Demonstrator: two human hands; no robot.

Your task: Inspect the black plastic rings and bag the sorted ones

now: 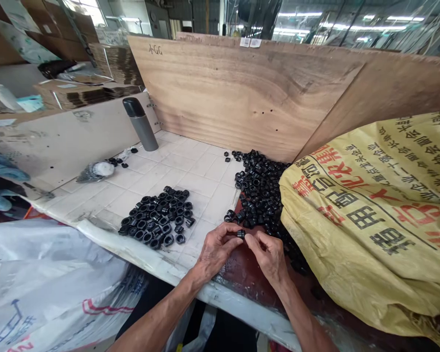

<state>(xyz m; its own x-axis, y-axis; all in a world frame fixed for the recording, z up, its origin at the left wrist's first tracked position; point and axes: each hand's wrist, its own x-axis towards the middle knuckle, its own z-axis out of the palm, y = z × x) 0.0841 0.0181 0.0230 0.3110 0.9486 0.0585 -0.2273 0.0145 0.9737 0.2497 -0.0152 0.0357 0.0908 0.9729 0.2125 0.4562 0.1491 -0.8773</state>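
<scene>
Between the thumb and fingers of my left hand [218, 247] is a small black plastic ring nut [241, 234]. My right hand [267, 252] is closed in a pinch right at the nut's right side; whatever its fingertips hold is too small to tell. Both hands are above the dark red part of the tabletop, near its front edge. Just beyond them lies a large heap of black ring nuts [258, 183]. To the left, a smaller group of black ring nuts [156, 217] is spread on the pale tabletop [205, 195], many with their round openings showing.
A yellow woven sack [370, 220] bulges over the right side against the large heap. Wooden boards [238, 88] wall off the back. A grey flask [141, 124] and a plastic bag [95, 171] stand at the left, with a white sack [51, 283] in front.
</scene>
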